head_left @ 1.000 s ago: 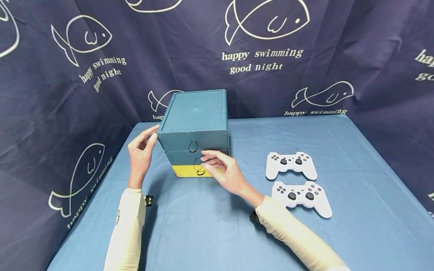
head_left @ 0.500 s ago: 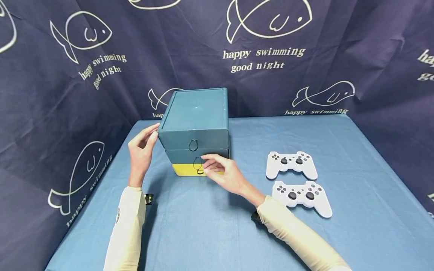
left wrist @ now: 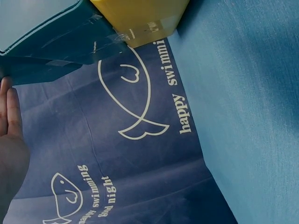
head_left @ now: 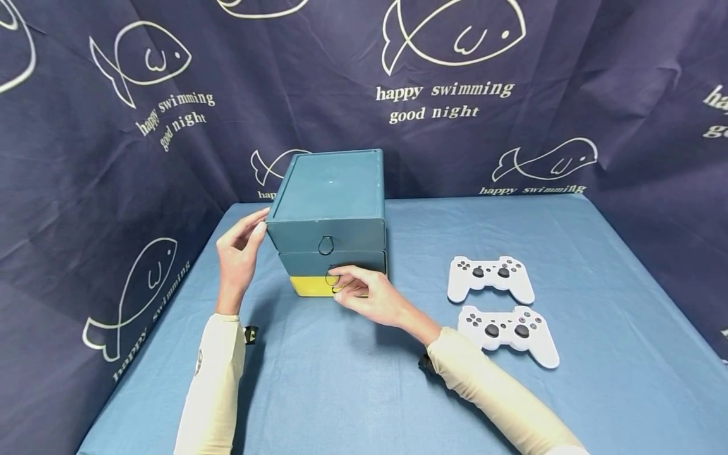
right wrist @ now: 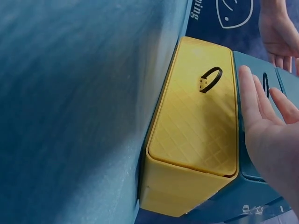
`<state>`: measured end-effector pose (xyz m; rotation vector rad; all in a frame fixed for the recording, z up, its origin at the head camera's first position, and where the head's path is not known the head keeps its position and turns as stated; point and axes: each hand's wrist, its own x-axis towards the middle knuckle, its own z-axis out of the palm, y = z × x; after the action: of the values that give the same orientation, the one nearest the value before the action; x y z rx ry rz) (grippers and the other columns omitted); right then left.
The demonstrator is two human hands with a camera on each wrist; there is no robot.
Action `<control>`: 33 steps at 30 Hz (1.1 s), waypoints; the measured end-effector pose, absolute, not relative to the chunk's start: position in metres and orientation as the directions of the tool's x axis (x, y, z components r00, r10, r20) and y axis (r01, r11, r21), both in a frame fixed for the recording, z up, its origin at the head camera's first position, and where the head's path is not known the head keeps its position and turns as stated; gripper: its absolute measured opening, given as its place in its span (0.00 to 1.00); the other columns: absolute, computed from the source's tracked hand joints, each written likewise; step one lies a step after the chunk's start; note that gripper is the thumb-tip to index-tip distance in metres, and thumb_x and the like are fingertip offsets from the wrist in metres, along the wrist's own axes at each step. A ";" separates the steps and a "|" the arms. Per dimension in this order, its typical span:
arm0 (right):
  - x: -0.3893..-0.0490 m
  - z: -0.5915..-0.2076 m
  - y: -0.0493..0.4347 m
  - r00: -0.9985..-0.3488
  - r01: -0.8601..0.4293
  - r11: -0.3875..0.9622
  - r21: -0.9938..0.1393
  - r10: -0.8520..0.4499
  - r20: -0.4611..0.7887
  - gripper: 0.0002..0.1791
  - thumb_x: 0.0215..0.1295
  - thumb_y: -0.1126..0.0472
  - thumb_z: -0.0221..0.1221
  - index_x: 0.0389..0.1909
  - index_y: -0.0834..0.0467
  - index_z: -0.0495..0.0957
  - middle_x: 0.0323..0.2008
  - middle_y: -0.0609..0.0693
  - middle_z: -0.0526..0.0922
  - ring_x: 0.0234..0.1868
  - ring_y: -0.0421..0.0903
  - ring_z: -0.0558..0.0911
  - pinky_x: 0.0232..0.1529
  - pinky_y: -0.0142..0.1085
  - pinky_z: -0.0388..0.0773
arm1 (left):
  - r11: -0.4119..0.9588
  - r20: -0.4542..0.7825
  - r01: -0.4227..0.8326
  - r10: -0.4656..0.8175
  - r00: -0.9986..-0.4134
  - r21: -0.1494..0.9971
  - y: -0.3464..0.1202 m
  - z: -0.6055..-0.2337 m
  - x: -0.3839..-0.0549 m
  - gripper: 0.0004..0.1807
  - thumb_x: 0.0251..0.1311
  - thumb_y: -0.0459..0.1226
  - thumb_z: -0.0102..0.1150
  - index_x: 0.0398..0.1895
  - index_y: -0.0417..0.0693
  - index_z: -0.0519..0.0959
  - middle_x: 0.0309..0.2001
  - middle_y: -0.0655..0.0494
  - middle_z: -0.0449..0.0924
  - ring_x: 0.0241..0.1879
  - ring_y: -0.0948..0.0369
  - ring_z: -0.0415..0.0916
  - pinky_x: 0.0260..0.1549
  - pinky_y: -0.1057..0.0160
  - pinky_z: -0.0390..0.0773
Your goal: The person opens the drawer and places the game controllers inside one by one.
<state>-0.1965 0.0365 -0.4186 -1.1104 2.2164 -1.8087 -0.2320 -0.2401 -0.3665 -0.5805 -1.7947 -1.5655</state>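
Observation:
A stacked drawer unit (head_left: 335,186) stands on the table, with two dark teal drawers above a yellow bottom drawer (head_left: 309,286). Each drawer front carries a thin black loop pull. My left hand (head_left: 236,259) rests at the unit's upper left front corner, its straight fingers (left wrist: 13,112) along the teal side. In front of the middle drawer is my right hand (head_left: 378,300). Its thumb and fingers lie on either side of the middle loop pull (right wrist: 265,84), seemingly without pinching it. The yellow drawer's loop pull (right wrist: 212,79) sticks out free beside the fingertips.
Two white game controllers (head_left: 491,278) lie to the right, one in front of the other. A blue cloth (head_left: 318,379) covers the table. Dark fabric with fish prints (head_left: 318,82) hangs behind and at the sides.
My right hand has moved slightly down and left, its fingertips closing in on the middle loop pull. The left hand stays at the corner. Drawers and controllers have not moved.

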 end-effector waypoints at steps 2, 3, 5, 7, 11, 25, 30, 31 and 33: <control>-0.198 -0.419 0.035 -0.727 -0.491 0.052 -0.870 -0.574 0.376 0.23 0.69 0.67 0.63 0.65 0.63 0.78 0.49 0.62 0.85 0.46 0.50 0.86 0.52 0.40 0.82 | 0.174 0.735 0.716 -0.101 -0.670 0.676 -0.240 -0.367 -0.232 0.15 0.71 0.30 0.60 0.57 0.34 0.84 0.53 0.45 0.86 0.52 0.60 0.84 0.51 0.66 0.77; -0.198 -0.420 0.035 -0.723 -0.496 0.056 -0.867 -0.579 0.377 0.23 0.70 0.67 0.63 0.65 0.63 0.78 0.49 0.62 0.84 0.46 0.49 0.86 0.52 0.39 0.82 | 0.175 0.736 0.716 -0.100 -0.669 0.675 -0.240 -0.367 -0.232 0.15 0.71 0.29 0.60 0.57 0.33 0.84 0.53 0.45 0.86 0.52 0.60 0.84 0.51 0.66 0.77; -0.200 -0.420 0.034 -0.713 -0.503 0.062 -0.862 -0.593 0.374 0.23 0.70 0.67 0.63 0.66 0.63 0.77 0.51 0.62 0.84 0.47 0.49 0.85 0.53 0.39 0.81 | 0.169 0.734 0.715 -0.103 -0.672 0.678 -0.240 -0.366 -0.231 0.15 0.71 0.28 0.59 0.57 0.32 0.83 0.53 0.47 0.86 0.52 0.60 0.84 0.51 0.66 0.77; -0.200 -0.420 0.034 -0.710 -0.495 0.064 -0.866 -0.604 0.361 0.24 0.70 0.66 0.63 0.66 0.63 0.77 0.52 0.63 0.83 0.47 0.49 0.85 0.53 0.39 0.81 | 0.170 0.733 0.714 -0.105 -0.672 0.679 -0.240 -0.366 -0.231 0.15 0.71 0.27 0.58 0.58 0.30 0.83 0.53 0.49 0.86 0.51 0.60 0.84 0.51 0.66 0.77; -0.199 -0.419 0.032 -0.711 -0.468 0.055 -0.882 -0.615 0.340 0.25 0.70 0.67 0.63 0.67 0.63 0.75 0.54 0.64 0.82 0.48 0.49 0.85 0.54 0.38 0.80 | 0.179 0.731 0.711 -0.104 -0.674 0.680 -0.240 -0.365 -0.229 0.15 0.71 0.25 0.58 0.58 0.29 0.82 0.52 0.50 0.86 0.52 0.60 0.84 0.51 0.66 0.77; -0.198 -0.419 0.028 -0.706 -0.452 0.033 -0.892 -0.624 0.335 0.26 0.70 0.67 0.63 0.69 0.64 0.74 0.57 0.64 0.81 0.47 0.50 0.85 0.54 0.38 0.81 | 0.177 0.719 0.699 -0.104 -0.687 0.693 -0.239 -0.366 -0.229 0.15 0.71 0.26 0.58 0.58 0.30 0.82 0.53 0.52 0.86 0.52 0.61 0.83 0.51 0.67 0.77; -0.198 -0.419 0.029 -0.705 -0.458 0.034 -0.888 -0.622 0.339 0.26 0.69 0.68 0.64 0.68 0.65 0.75 0.57 0.64 0.81 0.47 0.50 0.86 0.54 0.38 0.81 | 0.176 0.721 0.701 -0.104 -0.685 0.691 -0.239 -0.367 -0.230 0.15 0.71 0.26 0.59 0.58 0.31 0.83 0.53 0.50 0.86 0.52 0.61 0.84 0.51 0.66 0.77; -0.198 -0.419 0.029 -0.705 -0.457 0.032 -0.889 -0.623 0.341 0.26 0.69 0.68 0.64 0.68 0.65 0.75 0.57 0.64 0.81 0.47 0.50 0.86 0.54 0.38 0.81 | 0.176 0.721 0.701 -0.105 -0.685 0.691 -0.239 -0.367 -0.230 0.15 0.71 0.26 0.58 0.58 0.31 0.83 0.53 0.50 0.86 0.52 0.61 0.84 0.51 0.66 0.77; -0.198 -0.419 0.029 -0.703 -0.457 0.025 -0.889 -0.622 0.344 0.26 0.69 0.68 0.64 0.68 0.66 0.75 0.57 0.65 0.81 0.48 0.50 0.86 0.54 0.38 0.80 | 0.164 0.717 0.699 -0.112 -0.688 0.696 -0.238 -0.366 -0.230 0.15 0.70 0.26 0.58 0.57 0.30 0.83 0.53 0.49 0.86 0.52 0.61 0.83 0.51 0.67 0.76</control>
<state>-0.1981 0.0287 -0.4188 -1.1396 2.1430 -1.7651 -0.2298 -0.2381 -0.3659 -0.5584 -1.7943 -1.5944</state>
